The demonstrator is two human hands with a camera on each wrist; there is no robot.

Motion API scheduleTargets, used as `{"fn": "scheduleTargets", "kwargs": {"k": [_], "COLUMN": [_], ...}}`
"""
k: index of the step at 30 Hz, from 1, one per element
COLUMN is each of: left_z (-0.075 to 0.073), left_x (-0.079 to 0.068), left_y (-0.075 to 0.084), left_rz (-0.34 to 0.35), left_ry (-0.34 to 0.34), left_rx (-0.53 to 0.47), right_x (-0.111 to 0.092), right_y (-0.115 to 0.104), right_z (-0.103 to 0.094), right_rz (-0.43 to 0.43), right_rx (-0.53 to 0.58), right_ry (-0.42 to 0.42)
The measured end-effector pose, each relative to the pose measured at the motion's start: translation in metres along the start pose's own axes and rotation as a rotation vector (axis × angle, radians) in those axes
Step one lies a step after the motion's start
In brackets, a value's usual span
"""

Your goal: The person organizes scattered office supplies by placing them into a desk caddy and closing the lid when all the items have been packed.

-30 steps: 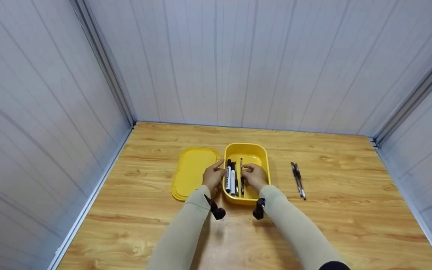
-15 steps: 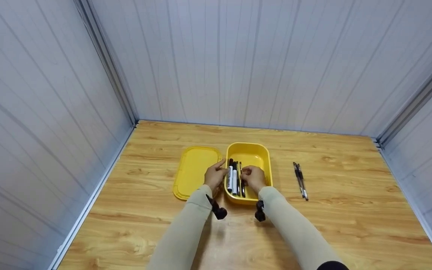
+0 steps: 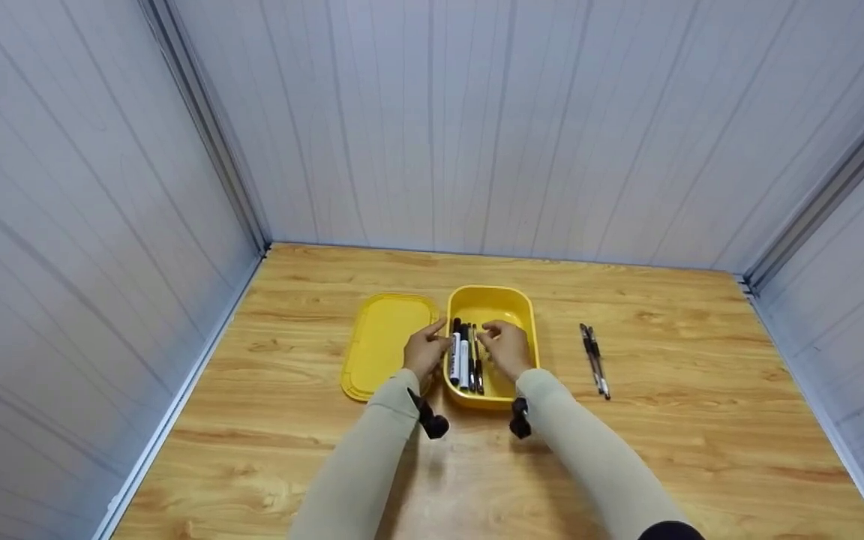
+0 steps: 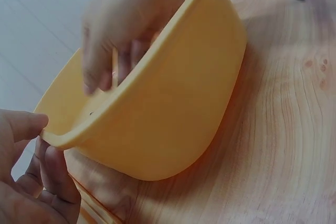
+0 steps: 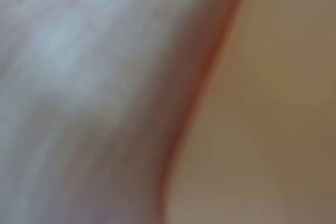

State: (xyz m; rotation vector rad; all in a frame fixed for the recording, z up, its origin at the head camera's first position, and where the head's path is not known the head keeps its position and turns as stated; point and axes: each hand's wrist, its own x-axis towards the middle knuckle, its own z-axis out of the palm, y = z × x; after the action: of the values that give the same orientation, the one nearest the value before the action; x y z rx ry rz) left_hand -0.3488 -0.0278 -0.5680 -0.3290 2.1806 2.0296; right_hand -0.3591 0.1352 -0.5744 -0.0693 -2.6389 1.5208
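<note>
A yellow plastic box (image 3: pixel 535 337) stands on the wooden table. My left hand (image 3: pixel 424 355) pinches its left rim; in the left wrist view the thumb and fingers of the left hand (image 4: pixel 37 177) lie on either side of the rim. Along the box's left inner side are two white whiteboard markers (image 3: pixel 464 365) with black caps. Beside them lie two slim dark pens (image 3: pixel 478 369). My right hand (image 3: pixel 508 349) is inside the box, just right of these pens, its fingers loose and holding nothing visible. The right wrist view shows only a blurred yellow box wall (image 5: pixel 257 119).
A yellow lid (image 3: pixel 387 346) lies flat to the left of the box. Two more pens (image 3: pixel 595 361) lie close together on the table to the right. Pale panel walls (image 3: pixel 432 127) enclose the back and sides.
My right hand has set a slim pen down in the box, further left beside the other pen, and let it go. The left hand stays at the rim.
</note>
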Motion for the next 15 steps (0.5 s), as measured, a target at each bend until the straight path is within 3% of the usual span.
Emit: {"fn": "scheduleTargets", "kwargs": {"k": [8, 15], "left_z": [-0.001, 0.002], "left_x": [-0.002, -0.002], "left_y": [-0.001, -0.001], "left_rz": [0.002, 0.005], "left_ry": [-0.02, -0.009], "left_rx": [-0.032, -0.044], "right_x": [0.015, 0.018], "right_y": [-0.005, 0.016], "right_z": [-0.055, -0.115], "right_rz": [-0.036, 0.147], "right_rx": [0.01, 0.083], "right_ry": [0.069, 0.163]}}
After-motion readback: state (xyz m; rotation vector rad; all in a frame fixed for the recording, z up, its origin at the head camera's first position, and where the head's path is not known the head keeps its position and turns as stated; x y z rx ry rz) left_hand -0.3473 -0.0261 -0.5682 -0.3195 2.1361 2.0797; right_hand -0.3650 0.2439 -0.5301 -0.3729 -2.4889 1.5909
